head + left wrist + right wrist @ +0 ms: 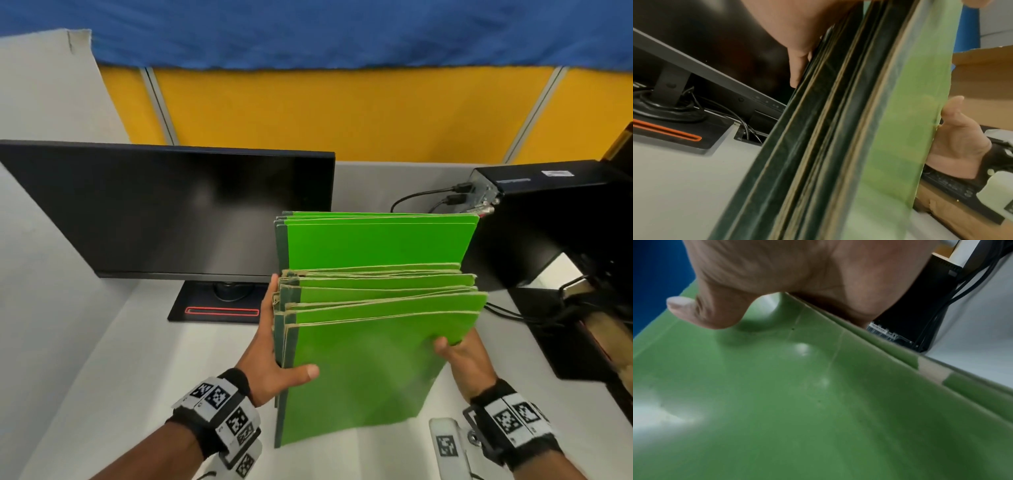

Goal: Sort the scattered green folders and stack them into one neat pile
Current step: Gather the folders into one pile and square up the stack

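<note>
From the head view, both hands are holding a bundle of green folders (359,342) upright on edge over the white desk (102,394). The left hand (274,356) is clamping the dark spine side, with its fingers laid along the spines and its thumb curled onto the front cover. The right hand (462,356) is pinching the opposite open edge, thumb on the front and fingers hidden behind. Standing the folders on edge is probably a way to let them settle level — their top edges are sitting stepped, not yet flush. A second group of green folders (376,240) is standing just behind the held ones; whether the two groups are touching is unclear. The monitor (164,209) is standing close on the left and a black computer case (548,219) close on the right, so sideways room is looking tight, while the desk nearer the person is offering open space.

From the left wrist view, the left hand's fingers (797,68) are pressing flat against the outermost spine, with several dark spines and tan edges lined up beside them. The monitor's base (674,134) is sitting near the bundle's lower corner — a snag risk, I judge.

From the right wrist view, the thumb (701,311) is pressing down on the glossy green cover near its edge; the other fingers are out of sight beneath. Cables (941,305) are trailing by the case nearby.
</note>
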Tool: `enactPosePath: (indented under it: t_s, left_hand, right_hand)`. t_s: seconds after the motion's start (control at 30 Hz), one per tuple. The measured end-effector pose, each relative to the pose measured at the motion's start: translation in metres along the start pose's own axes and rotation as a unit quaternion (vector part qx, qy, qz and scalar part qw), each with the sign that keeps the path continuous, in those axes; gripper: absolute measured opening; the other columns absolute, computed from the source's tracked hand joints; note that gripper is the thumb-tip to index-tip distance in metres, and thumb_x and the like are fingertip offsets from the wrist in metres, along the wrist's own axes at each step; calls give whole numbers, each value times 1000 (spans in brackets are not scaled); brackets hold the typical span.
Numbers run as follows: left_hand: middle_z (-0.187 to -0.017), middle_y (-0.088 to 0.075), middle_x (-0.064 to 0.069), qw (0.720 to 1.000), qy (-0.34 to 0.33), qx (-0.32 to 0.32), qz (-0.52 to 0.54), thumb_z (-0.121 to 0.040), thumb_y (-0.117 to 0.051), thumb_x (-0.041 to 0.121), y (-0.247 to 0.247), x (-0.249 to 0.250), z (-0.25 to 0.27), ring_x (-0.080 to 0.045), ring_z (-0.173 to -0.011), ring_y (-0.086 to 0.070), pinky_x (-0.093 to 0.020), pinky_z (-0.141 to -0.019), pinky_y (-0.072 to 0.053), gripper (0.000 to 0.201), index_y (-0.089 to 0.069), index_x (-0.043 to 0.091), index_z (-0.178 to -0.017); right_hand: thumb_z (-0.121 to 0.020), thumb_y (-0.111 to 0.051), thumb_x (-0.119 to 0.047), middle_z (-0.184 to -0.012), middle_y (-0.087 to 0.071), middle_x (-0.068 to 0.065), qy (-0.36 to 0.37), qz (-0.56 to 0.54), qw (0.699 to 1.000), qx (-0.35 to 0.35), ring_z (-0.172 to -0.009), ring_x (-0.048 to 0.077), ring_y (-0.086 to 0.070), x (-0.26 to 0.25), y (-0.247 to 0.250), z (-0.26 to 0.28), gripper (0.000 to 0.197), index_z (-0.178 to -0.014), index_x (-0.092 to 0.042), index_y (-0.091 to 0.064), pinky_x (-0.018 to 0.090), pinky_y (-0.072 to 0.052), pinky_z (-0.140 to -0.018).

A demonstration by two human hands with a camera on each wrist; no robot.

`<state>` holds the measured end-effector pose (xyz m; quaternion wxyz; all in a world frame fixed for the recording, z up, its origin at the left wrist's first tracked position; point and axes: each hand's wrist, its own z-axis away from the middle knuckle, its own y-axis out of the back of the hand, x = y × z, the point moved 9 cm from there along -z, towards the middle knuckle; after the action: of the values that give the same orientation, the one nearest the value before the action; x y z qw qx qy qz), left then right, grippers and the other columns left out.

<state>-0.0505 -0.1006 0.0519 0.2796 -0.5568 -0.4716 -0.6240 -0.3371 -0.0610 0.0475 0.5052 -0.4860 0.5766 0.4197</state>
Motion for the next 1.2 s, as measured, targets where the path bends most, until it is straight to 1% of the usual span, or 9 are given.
enactPosePath:
  t_s: [0.1, 0.23, 0.43, 0.6, 0.8, 0.87, 1.03, 1.1, 1.2]
  left_hand:
    - [-149, -35, 2, 998, -47, 24, 26, -58, -82, 50, 2, 12, -1, -14, -138, -36, -48, -111, -33, 127, 9, 40, -145]
    - [-151, -31, -4, 990, -96, 92, 45, -65, -79, 39, 3, 20, 1, -23, -139, -33, -59, -109, -29, 117, 6, 47, -144]
    - [-153, -16, 23, 980, -200, 9, 3, -67, -74, 51, 4, 53, 6, -4, -141, -26, -22, -112, -28, 119, 19, 45, -142]
    - [-153, 1, -15, 946, -310, 27, -94, -62, -79, 50, 13, 74, 6, -32, -140, -28, -34, -112, -33, 111, -5, 44, -144]
    - [-147, -9, -6, 950, -300, 34, -85, -66, -77, 49, 17, 73, 3, -29, -129, -43, -37, -102, -43, 78, -32, 40, -128]
    - [-147, -9, -6, 955, -289, 31, -58, -67, -77, 47, 16, 68, 3, -31, -133, -38, -40, -104, -40, 77, -31, 39, -128]
    - [-151, -10, 1, 964, -253, 8, -76, -66, -74, 55, 14, 56, 2, -26, -140, -28, -44, -111, -33, 94, -13, 40, -137]
    - [-154, -16, 6, 975, -207, -3, -84, -62, -74, 60, 15, 50, 0, -19, -142, -27, -47, -113, -30, 115, 7, 44, -142]
    - [-148, -19, 32, 985, -172, -11, -25, -64, -73, 58, 10, 51, 1, 5, -137, -28, -20, -112, -29, 118, 18, 52, -139]
  right_hand:
    - [-54, -80, -59, -120, -61, 23, -1, -28, 1000, 14, -109, 32, -62, 7, 2, -2, 106, -129, 6, -42, 42, -52, -91]
    - [-50, -81, -62, -119, -60, 25, 3, -48, 997, 67, -110, 39, -59, 9, 4, -3, 109, -129, 3, -43, 54, -47, -93]
    - [-51, -73, -73, -117, -60, 21, 30, -22, 999, 20, -110, 37, -58, 6, 14, 1, 116, -127, 8, -41, 44, -51, -89]
    - [-46, -70, -78, -109, -69, -1, 31, 28, 999, 1, -104, 21, -63, 2, 4, 0, 112, -121, 3, -49, 28, -52, -87]
    - [-63, -70, -65, -110, -67, 3, 31, -1, 999, 15, -105, 22, -62, 1, 10, -3, 87, -121, -3, -52, 45, -49, -90]
    - [-63, -65, -73, -113, -65, 9, 37, -14, 999, 14, -106, 27, -61, -6, 6, -5, 101, -122, 6, -47, 42, -50, -90]
    - [-56, -71, -71, -114, -66, 2, 26, -75, 996, 28, -106, 20, -62, -8, 8, -5, 84, -122, -21, -59, 39, -49, -89]
    - [-55, -72, -71, -133, -55, 5, 34, -88, 995, 21, -120, 22, -54, -15, 6, -9, 103, -141, -25, -39, 37, -47, -98]
    - [-50, -71, -74, -143, -45, 7, 34, -135, 990, 12, -130, 32, -44, -18, 3, -15, 115, -146, -29, -28, 43, -45, -100]
